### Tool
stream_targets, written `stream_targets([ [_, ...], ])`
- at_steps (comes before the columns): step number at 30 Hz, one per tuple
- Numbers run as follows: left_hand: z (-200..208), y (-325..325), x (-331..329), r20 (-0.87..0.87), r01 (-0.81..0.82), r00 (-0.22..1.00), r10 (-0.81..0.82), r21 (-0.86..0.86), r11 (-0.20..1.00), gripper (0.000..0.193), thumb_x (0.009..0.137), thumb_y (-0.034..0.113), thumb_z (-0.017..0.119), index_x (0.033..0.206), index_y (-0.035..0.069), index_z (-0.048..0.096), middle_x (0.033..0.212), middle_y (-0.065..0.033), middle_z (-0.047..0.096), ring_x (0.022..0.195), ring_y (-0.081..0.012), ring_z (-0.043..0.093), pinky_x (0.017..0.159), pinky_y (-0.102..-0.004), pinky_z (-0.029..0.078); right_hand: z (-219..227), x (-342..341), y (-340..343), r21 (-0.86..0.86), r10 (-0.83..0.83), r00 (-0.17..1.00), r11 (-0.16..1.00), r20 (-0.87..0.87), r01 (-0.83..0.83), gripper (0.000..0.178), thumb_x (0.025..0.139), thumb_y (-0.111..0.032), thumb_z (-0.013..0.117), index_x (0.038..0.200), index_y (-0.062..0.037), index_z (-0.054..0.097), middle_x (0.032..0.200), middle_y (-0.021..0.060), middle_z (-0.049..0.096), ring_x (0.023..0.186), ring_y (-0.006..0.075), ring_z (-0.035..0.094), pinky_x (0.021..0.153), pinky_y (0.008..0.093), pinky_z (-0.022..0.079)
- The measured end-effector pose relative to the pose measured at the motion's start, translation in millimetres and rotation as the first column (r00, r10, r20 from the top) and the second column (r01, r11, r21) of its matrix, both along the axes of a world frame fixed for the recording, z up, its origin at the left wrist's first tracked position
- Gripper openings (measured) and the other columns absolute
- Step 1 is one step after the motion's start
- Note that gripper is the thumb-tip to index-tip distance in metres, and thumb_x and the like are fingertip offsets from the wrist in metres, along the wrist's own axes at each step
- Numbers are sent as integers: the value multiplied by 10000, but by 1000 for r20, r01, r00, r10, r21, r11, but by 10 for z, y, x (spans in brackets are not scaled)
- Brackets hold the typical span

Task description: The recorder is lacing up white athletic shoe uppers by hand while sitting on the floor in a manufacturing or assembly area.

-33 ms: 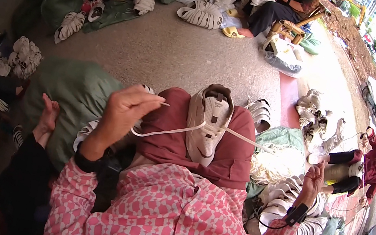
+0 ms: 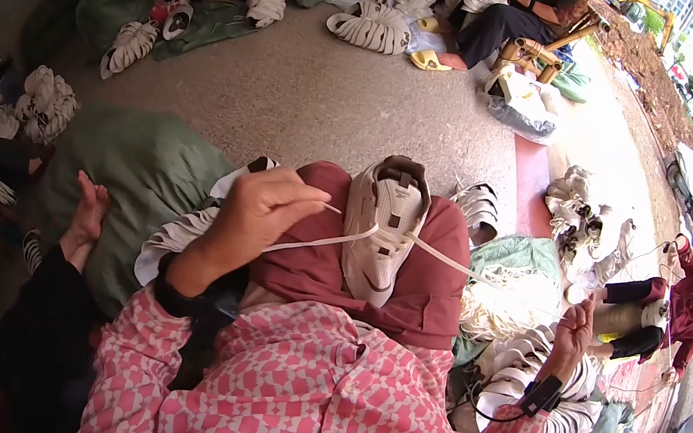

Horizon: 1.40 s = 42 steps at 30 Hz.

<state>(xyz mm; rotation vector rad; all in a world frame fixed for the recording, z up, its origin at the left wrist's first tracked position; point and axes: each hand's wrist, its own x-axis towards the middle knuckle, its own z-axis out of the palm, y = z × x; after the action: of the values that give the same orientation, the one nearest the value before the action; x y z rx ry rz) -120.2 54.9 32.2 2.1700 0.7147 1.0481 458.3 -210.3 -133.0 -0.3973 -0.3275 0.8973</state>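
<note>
A beige and white shoe upper (image 2: 383, 223) with a brown collar rests across my thighs, toe toward me. White shoelace (image 2: 322, 248) comes out of its lowest eyelets on both sides. Left of the shoe, my left hand (image 2: 268, 212) pinches one lace end, its short tip poking past the fingertips toward the upper. Out to the right, my right hand (image 2: 571, 335) is closed in a pinch, and the other lace half (image 2: 450, 261) stretches toward it. Neither hand touches the shoe.
A green sack (image 2: 129, 187) lies at my left beside a bare foot (image 2: 92, 204). To my right are a heap of white laces (image 2: 512, 301) and stacked shoe uppers (image 2: 515, 367). Other people sit at the back, left and right, among more uppers (image 2: 371, 26).
My left hand has moved right, closer to the shoe, with the lace end still pinched. My right hand has shifted only slightly. The shoe upper stays put.
</note>
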Motion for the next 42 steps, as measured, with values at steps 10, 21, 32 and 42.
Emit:
stream_targets([
  [10,-628,235,992,-328,36,931,158,515,856,39,752,41,620,718,40,639,836,-118,538,786,-285,605,655,-395,492,563,-1621,776,-468,72,949,880,306,84,177,954,-145,604,1068,-11,625,836,43,659,525,37,447,439,160,326],
  [21,-716,278,958,-466,-17,871,155,286,958,115,775,109,618,677,55,642,876,-97,557,821,-294,606,700,-424,487,477,-2074,926,-619,297,870,785,393,11,121,928,-140,640,945,-20,641,740,61,676,437,17,412,374,177,254],
  [32,-831,425,988,-274,-15,961,-30,-163,986,70,751,66,693,792,9,692,857,-92,569,764,-229,601,683,-322,470,463,-2349,1094,-660,431,785,751,444,-39,159,937,-181,636,940,-22,644,731,38,678,480,35,511,413,166,362],
  [42,-827,152,981,-188,-18,982,26,48,999,113,808,65,666,915,35,686,890,-106,621,791,-282,638,675,-358,501,782,-2845,1711,-151,172,-42,939,984,310,253,882,-49,587,1124,-112,624,845,106,670,697,270,648,610,354,491],
])
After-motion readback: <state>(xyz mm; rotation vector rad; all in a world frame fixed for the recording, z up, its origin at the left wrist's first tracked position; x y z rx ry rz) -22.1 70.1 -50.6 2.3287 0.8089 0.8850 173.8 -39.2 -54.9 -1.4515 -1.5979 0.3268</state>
